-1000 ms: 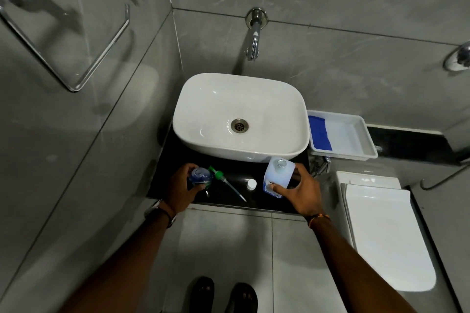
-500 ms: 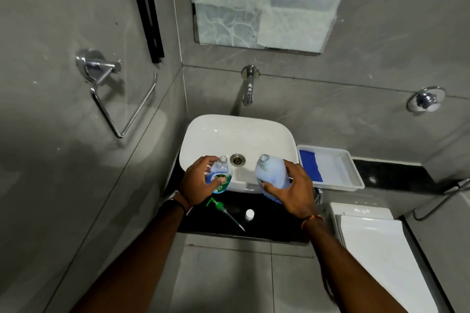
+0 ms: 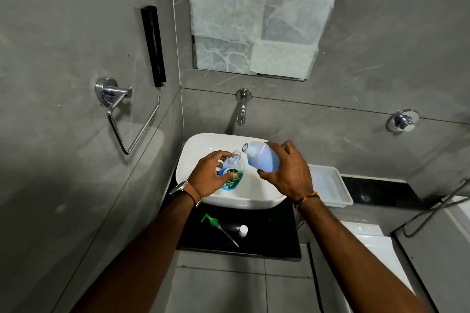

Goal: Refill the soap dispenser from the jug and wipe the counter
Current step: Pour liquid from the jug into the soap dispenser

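A person's left hand (image 3: 211, 174) grips the soap dispenser (image 3: 232, 173) round its body, neck open and tilted up-right. The right hand (image 3: 287, 173) curls over the jug (image 3: 262, 159), held tipped on its side, blue liquid pooled in its lower half. The jug's open mouth sits just beside the dispenser neck, a little above it, not touching. Both are held over the white basin (image 3: 195, 155), approx. mid-bowl.

There is a watch (image 3: 181, 187) on the left wrist and a thread band (image 3: 305, 197) on the right.

The basin stands on a black counter (image 3: 267, 236), a narrow slab w/ its left side against the grey tiled wall. In front of the basin lie the green pump head (image 3: 216, 223), its tube pointing right and toward the counter's front edge, and a small white cap (image 3: 243, 231) near the tube, apart from it. The counter's bare room lies right of the cap, up to the right forearm.

A white tray (image 3: 330, 185) sits just right of the basin, partly hidden behind the right hand. A white toilet lid (image 3: 376, 249) shows below it, w/ a hose (image 3: 432, 208) looping at far right.

On the back wall, a chrome tap (image 3: 242, 109) juts out above the basin, w/ a paper-covered mirror (image 3: 254, 15) over it and a chrome knob (image 3: 403, 121) at right. The left wall carries a towel ring (image 3: 127, 119) and a black bar (image 3: 153, 46). Grey floor tiles run below the counter's front edge.
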The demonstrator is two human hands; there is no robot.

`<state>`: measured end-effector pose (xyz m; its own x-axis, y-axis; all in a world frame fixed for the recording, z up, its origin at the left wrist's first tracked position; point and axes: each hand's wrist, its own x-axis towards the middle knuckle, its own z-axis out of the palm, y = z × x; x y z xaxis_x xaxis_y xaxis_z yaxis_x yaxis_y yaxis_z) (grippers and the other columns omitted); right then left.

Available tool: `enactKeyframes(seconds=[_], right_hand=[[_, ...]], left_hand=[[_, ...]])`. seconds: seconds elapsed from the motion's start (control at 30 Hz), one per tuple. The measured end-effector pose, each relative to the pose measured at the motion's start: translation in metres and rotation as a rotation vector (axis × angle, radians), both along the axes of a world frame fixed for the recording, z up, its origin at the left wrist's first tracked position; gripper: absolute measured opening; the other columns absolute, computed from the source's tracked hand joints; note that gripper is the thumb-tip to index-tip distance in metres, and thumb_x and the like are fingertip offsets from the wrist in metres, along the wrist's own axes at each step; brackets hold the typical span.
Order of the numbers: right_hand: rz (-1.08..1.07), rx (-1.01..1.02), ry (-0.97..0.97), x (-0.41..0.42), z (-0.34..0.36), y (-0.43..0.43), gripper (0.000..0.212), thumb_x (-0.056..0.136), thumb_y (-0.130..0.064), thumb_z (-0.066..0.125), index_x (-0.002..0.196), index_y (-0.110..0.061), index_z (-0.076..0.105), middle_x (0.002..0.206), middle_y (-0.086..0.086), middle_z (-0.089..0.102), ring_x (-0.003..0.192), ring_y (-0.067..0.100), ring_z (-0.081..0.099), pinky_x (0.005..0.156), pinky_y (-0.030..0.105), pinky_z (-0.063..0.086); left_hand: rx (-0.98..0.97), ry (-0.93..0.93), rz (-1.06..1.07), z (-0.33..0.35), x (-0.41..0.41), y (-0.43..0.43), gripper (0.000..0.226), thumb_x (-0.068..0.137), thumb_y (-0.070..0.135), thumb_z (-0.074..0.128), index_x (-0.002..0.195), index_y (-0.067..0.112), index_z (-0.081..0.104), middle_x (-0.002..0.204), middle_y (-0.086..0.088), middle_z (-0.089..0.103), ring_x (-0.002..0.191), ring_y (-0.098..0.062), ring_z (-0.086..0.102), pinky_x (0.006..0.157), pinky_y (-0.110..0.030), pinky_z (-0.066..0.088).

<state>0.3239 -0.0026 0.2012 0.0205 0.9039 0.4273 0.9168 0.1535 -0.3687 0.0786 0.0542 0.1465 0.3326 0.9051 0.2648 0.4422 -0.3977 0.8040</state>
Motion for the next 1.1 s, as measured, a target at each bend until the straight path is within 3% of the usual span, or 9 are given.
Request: enactKeyframes(seconds=[0.2,0.37,0.8,1.1], right_hand=[[0.003,-0.002,-0.089,0.0,0.001,-0.001,0.082,0.062,-0.04,0.09,0.137,-0.026,0.059,0.103,0.004,0.052,0.09,0.029,0.057,0.07,0.033,0.049],[0.028,0.015,-0.185,0.002,0.003,-0.003,0.08,0.06,-0.036,0.089,0.134,-0.028,0.061,0.099,0.003,0.052,0.085,0.031,0.056,0.071,0.037,0.052],[0.059,0.017,-0.331,-0.001,-0.001,-0.013,0.082,0.058,-0.032,0.092,0.134,-0.027,0.063,0.101,0.006,0.056,0.089,0.032,0.058,0.072,0.039,0.051],[0.061,-0.016,-0.379,-0.003,-0.001,-0.018,0.08,0.06,-0.032,0.09,0.135,-0.029,0.062,0.106,0.007,0.056,0.093,0.033,0.058,0.074,0.041,0.049]], left_hand=[[-0.033,0.02,-0.021,0.0,0.004,-0.002,0.056,0.076,0.034,0.085,0.124,0.024,0.056,0.122,0.003,0.065,0.1,-0.019,0.067,0.084,-0.028,0.061],[-0.042,0.044,-0.031,-0.006,0.002,-0.008,0.056,0.075,0.03,0.086,0.123,0.023,0.056,0.119,0.005,0.065,0.097,-0.014,0.066,0.08,-0.015,0.055],[-0.02,0.077,-0.037,-0.024,0.003,-0.022,0.054,0.078,0.025,0.083,0.124,0.019,0.055,0.121,-0.001,0.065,0.103,-0.019,0.065,0.091,-0.029,0.058],[0.003,0.047,-0.02,-0.031,0.002,-0.031,0.051,0.075,0.025,0.083,0.119,0.02,0.057,0.115,0.002,0.065,0.097,-0.017,0.065,0.084,-0.029,0.058]])
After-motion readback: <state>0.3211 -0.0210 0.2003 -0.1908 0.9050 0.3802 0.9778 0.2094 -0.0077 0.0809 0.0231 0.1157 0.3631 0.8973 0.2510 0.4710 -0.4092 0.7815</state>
